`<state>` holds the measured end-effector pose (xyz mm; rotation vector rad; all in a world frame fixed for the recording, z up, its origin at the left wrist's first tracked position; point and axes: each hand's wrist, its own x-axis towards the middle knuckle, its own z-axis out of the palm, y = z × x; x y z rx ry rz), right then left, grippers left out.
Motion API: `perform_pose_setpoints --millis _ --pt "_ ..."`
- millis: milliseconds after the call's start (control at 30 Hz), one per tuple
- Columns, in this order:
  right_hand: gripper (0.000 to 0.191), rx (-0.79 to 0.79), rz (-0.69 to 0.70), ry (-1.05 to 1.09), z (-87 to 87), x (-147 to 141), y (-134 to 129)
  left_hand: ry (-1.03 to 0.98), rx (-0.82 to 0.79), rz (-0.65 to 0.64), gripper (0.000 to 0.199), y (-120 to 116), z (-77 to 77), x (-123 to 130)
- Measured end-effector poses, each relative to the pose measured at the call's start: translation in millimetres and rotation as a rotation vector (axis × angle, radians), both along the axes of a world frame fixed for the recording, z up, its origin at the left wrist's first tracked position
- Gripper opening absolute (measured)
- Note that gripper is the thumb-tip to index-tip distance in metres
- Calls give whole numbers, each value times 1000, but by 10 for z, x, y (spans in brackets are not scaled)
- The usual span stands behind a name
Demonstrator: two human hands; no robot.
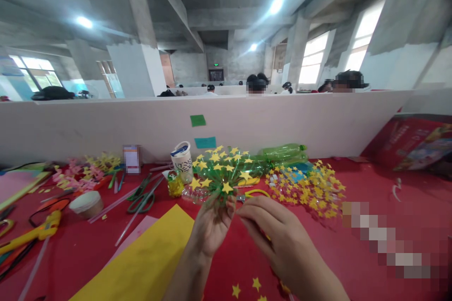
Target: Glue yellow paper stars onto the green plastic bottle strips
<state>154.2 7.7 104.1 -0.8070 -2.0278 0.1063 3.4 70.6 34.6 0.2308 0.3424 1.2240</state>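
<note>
My left hand grips the base of a flower-like piece made of thin green plastic strips, with yellow paper stars on their tips. It is held upright above the red table. Close on the right, my right hand has its fingers drawn together toward the thumb. Whatever those fingertips hold, if anything, is hidden. Behind that hand, yellow-handled scissors lie partly covered. Several loose yellow stars rest on the table near me.
A yellow sheet lies to the left, near green-handled scissors and a yellow glue gun. Green bottles, a white cup and a star-covered bunch stand before a white partition. People sit beyond it.
</note>
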Motion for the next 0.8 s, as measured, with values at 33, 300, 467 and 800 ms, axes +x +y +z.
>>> perform_pose_setpoints --millis 33,300,467,800 --pt "17 -15 10 5 2 -3 0 -1 -1 -5 22 2 2 0" --pt "14 -27 25 -50 12 -6 -15 42 56 -19 23 -44 65 23" --pt "16 107 -21 34 13 5 -25 109 -86 91 18 -49 89 79" --pt "19 -15 -63 163 -170 -106 -19 146 -65 100 7 -48 42 111"
